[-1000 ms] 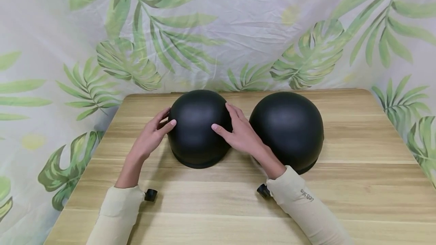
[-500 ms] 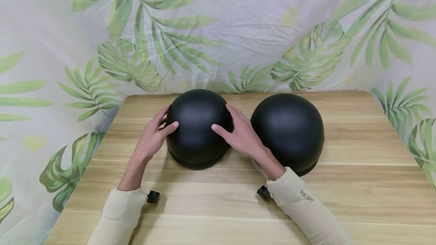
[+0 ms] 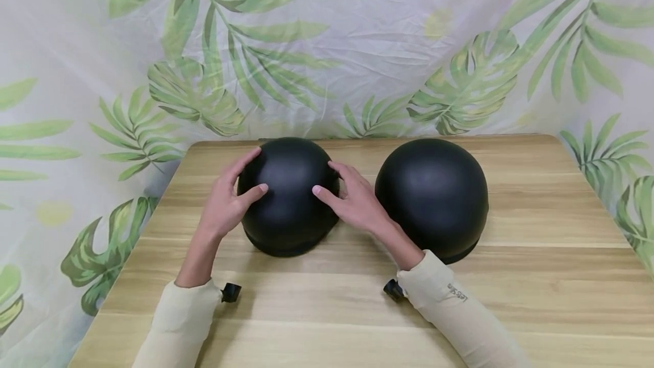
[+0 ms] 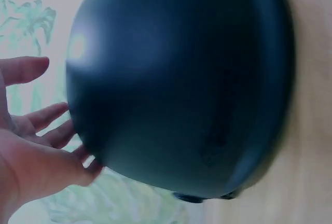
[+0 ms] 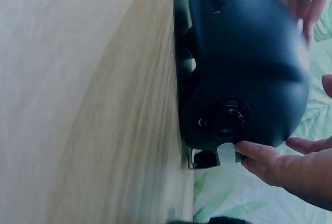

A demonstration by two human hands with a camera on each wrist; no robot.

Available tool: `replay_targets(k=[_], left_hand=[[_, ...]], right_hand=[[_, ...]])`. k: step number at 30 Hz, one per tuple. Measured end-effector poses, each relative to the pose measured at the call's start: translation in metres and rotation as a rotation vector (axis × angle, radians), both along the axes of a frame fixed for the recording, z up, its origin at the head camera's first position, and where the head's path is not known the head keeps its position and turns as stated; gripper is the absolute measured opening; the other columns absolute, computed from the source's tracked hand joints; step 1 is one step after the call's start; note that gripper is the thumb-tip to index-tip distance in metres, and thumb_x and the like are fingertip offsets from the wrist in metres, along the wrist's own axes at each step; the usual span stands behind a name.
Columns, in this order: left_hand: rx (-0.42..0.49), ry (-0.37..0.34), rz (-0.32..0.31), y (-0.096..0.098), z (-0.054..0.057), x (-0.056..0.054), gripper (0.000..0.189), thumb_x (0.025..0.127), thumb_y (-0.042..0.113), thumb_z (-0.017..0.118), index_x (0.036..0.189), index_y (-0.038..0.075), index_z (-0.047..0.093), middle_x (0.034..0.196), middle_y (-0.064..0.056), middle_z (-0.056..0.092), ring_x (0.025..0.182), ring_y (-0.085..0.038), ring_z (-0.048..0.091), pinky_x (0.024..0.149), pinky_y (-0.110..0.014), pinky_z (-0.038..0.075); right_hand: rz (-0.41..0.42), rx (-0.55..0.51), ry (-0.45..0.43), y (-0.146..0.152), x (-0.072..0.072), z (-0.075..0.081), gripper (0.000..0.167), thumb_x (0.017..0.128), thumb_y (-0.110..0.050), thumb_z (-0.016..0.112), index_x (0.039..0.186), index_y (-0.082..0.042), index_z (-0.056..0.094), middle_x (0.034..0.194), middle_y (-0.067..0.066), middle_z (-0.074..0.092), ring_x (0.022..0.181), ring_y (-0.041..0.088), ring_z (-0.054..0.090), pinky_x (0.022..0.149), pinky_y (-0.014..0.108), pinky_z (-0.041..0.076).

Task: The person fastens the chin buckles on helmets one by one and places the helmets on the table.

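Touching first black helmet [image 3: 288, 209] with left hand [image 3: 225, 203] and right hand [image 3: 359, 200], spreading both wide. Setting right hand on side facing second black helmet [image 3: 431, 195], left hand on side away from it. Seeing first black helmet dome-up, near second black helmet and left of it.

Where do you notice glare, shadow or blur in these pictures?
Head view: fairly sharp, soft sheen on the left helmet and the right helmet, faint shadow beside the left sleeve on the table; left wrist view: bluish and blurry, bright glare on the left helmet, leafy cloth washed out; right wrist view: bluish, broad shadow across the table.
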State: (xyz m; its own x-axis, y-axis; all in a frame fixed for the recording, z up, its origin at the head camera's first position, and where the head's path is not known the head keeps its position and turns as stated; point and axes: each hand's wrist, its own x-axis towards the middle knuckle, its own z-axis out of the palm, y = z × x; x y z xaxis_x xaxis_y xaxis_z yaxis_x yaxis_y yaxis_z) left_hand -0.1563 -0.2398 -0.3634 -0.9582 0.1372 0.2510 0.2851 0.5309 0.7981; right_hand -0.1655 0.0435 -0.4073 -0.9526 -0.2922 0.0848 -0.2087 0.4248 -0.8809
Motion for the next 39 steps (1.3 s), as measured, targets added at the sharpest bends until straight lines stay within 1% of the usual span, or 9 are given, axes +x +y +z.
replay_targets(k=[2,5,8,13,17,21,25,31,39], left_hand=[[0.050,-0.025,-0.008,-0.001,-0.004,-0.003,0.066,0.098,0.014,0.071,0.160,0.014,0.049,0.166,-0.015,0.045,0.158,-0.035,0.036,0.129,-0.062,0.025],[0.158,-0.057,-0.031,-0.006,-0.008,-0.007,0.068,0.098,0.010,0.069,0.161,0.007,0.045,0.167,-0.017,0.044,0.159,-0.033,0.036,0.133,-0.055,0.022],[0.169,-0.108,-0.023,-0.011,-0.011,-0.010,0.072,0.098,0.012,0.072,0.163,0.010,0.042,0.170,-0.015,0.040,0.160,-0.031,0.033,0.132,-0.056,0.023],[0.098,-0.281,0.007,-0.023,-0.017,-0.013,0.083,0.099,0.030,0.073,0.170,0.022,0.029,0.176,-0.011,0.026,0.161,-0.039,0.027,0.127,-0.067,0.028],[0.075,-0.358,0.000,-0.027,-0.019,-0.013,0.089,0.100,0.039,0.070,0.172,0.026,0.020,0.178,-0.011,0.019,0.158,-0.046,0.032,0.124,-0.067,0.033],[0.026,-0.317,0.014,-0.022,-0.018,-0.010,0.086,0.100,0.044,0.070,0.171,0.031,0.023,0.176,-0.009,0.026,0.158,-0.043,0.033,0.121,-0.068,0.036],[0.054,-0.217,0.022,-0.016,-0.011,-0.006,0.077,0.100,0.039,0.069,0.168,0.035,0.033,0.173,-0.006,0.033,0.159,-0.036,0.031,0.121,-0.069,0.033],[0.070,-0.072,-0.013,-0.018,0.001,-0.001,0.072,0.098,0.026,0.070,0.164,0.031,0.042,0.168,-0.006,0.043,0.154,-0.028,0.037,0.116,-0.059,0.034],[0.033,-0.078,-0.012,-0.021,0.003,-0.003,0.075,0.097,0.027,0.074,0.164,0.030,0.042,0.169,-0.006,0.042,0.157,-0.032,0.036,0.116,-0.067,0.036]], right_hand=[[-0.002,0.041,0.008,-0.003,0.001,0.001,0.079,0.100,-0.056,0.068,0.164,-0.020,0.040,0.165,0.003,0.043,0.114,0.026,0.065,0.098,0.041,0.057],[-0.011,0.108,0.008,-0.006,0.003,0.001,0.082,0.099,-0.059,0.068,0.165,-0.021,0.037,0.163,0.002,0.043,0.092,0.024,0.056,0.084,0.038,0.051],[-0.015,0.134,0.004,-0.005,0.004,0.001,0.084,0.098,-0.059,0.068,0.166,-0.022,0.035,0.162,0.002,0.042,0.093,0.022,0.055,0.082,0.038,0.051],[-0.001,0.140,-0.004,-0.005,0.004,-0.002,0.087,0.098,-0.057,0.069,0.168,-0.023,0.030,0.165,0.004,0.040,0.095,0.024,0.056,0.088,0.042,0.051],[0.005,0.128,-0.023,-0.005,0.005,-0.004,0.093,0.095,-0.061,0.071,0.170,-0.028,0.025,0.169,0.004,0.035,0.121,0.029,0.061,0.102,0.051,0.054],[-0.025,0.117,-0.040,-0.005,0.006,-0.003,0.103,0.089,-0.067,0.075,0.170,-0.032,0.022,0.171,0.004,0.031,0.150,0.034,0.047,0.117,0.061,0.046],[-0.053,0.075,-0.057,-0.005,0.004,-0.003,0.107,0.085,-0.069,0.078,0.169,-0.034,0.023,0.170,0.003,0.034,0.148,0.030,0.050,0.113,0.059,0.050],[-0.025,0.007,-0.101,-0.004,0.001,-0.002,0.106,0.086,-0.064,0.079,0.169,-0.036,0.019,0.168,0.002,0.035,0.148,0.028,0.052,0.114,0.056,0.050],[-0.036,-0.008,-0.122,-0.003,0.001,0.000,0.114,0.082,-0.067,0.081,0.170,-0.033,0.018,0.169,0.002,0.033,0.150,0.029,0.049,0.116,0.058,0.047]])
